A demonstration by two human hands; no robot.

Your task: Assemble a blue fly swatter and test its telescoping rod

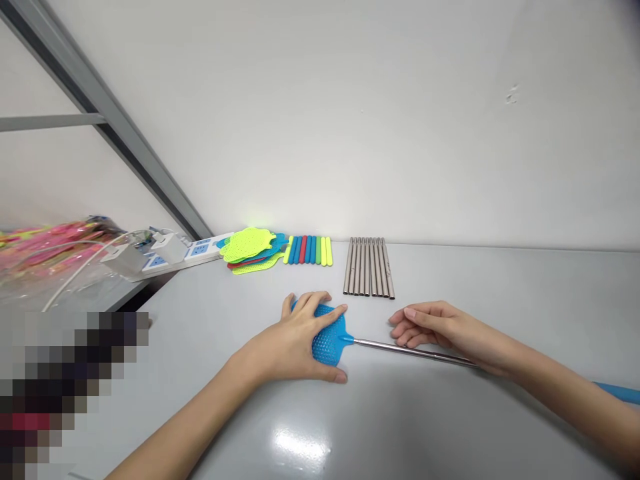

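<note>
A blue fly swatter (327, 347) lies on the grey table, its perforated head towards the left. My left hand (293, 337) rests over that head with the fingers and thumb spread. From the head a shiny metal rod (387, 347) runs right and passes beneath my right wrist. A blue handle (620, 392) shows at the right edge; the stretch before it is hidden by my forearm. My right hand (433, 323) hovers at the rod, fingers loosely curved and apart from the thumb, with nothing seen in it.
Behind stand a pile of swatter heads (247, 245), a row of coloured handles (309, 251) and a row of metal rods (367, 267). A power strip (200, 250) with plugs borders the left, near bagged pink items (55, 257). A white wall (400, 133) closes the back.
</note>
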